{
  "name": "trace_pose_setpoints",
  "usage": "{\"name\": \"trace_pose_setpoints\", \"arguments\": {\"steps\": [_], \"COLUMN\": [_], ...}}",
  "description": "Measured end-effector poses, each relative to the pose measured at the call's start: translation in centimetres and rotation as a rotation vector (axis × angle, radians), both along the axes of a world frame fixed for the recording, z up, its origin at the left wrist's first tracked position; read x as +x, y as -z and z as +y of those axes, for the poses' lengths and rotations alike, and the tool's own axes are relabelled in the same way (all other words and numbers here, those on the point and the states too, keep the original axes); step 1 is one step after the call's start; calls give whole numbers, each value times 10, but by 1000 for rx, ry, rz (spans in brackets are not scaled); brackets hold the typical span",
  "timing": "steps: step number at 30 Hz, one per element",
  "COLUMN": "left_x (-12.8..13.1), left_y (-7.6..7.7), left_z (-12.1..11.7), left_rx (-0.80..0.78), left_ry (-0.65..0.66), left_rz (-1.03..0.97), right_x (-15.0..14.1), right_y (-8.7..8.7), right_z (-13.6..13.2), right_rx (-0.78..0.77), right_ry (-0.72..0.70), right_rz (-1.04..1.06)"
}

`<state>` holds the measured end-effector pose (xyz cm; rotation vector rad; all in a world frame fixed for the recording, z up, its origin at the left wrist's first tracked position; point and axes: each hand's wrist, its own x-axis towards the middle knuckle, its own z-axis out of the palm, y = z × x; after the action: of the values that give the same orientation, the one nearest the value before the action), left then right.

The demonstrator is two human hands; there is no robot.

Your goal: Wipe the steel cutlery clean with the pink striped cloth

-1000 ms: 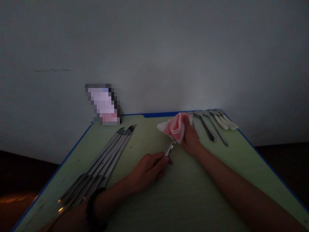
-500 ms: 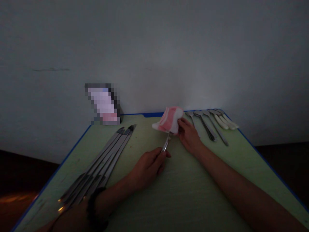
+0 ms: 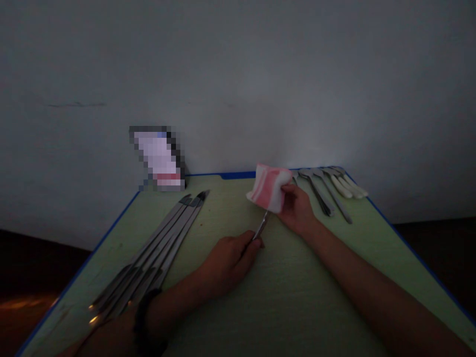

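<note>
1. Dim light is falling on a plain grey wall (image 3: 238, 99), and a pale green table (image 3: 320, 297) with a blue edge is standing just before it.
2. On the table's left side, long metal cutlery (image 3: 159, 238) is lying slantwise in a bunch, and a pixelated, screen-like object (image 3: 158, 153) is standing near the wall. On the right side, metal spoons (image 3: 316, 191) and pale-handled pieces (image 3: 349, 186) are lying near the far edge.
3. The left hand (image 3: 230, 260), with a dark bracelet (image 3: 147, 317) at its wrist, is gripping the near end of a slim metal utensil (image 3: 263, 223).
4. The right hand (image 3: 296, 208) is pinching a pink-and-white cloth (image 3: 268, 188) at its right side.
5. Judging by this pose, good handling is depending on a firm left grip, with the right fingers pressing the cloth evenly along the metal rather than bending it sideways.
6. The utensil is slanting up and away from the left hand; the cloth is hiding its far end, so its kind is not showing. The cloth is hanging beyond the left fingers, apart from them, while touching the right ones.
</note>
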<state>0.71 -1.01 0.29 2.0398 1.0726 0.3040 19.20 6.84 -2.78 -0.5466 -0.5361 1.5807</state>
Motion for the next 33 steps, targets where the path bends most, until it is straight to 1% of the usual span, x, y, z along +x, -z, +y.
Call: {"name": "trace_pose_setpoints", "arguments": {"steps": [8, 13, 18, 21, 24, 28, 31, 33], "left_x": [1, 0, 0, 0, 1, 1, 1, 1], "left_y": [-1, -1, -1, -3, -5, -5, -4, -4], "left_z": [-1, -1, -1, 0, 0, 0, 0, -1], "left_rx": [48, 49, 39, 29, 14, 6, 10, 7], "left_ry": [10, 15, -3, 9, 17, 18, 5, 6], "left_rz": [49, 31, 40, 41, 52, 48, 37, 40], "right_x": [-1, -2, -5, -5, -5, -3, -5, -7], "right_y": [-10, -7, 2, 2, -2, -12, -17, -16], "right_z": [-6, -5, -2, -1, -2, -7, -10, -9], "right_rx": [-43, -49, -8, -33, -70, -126, -105, -91], "right_ry": [-56, -115, -65, -62, -65, -17, -17, -37], "right_rz": [153, 96, 3, -5, 15, 102, 110, 67]}}
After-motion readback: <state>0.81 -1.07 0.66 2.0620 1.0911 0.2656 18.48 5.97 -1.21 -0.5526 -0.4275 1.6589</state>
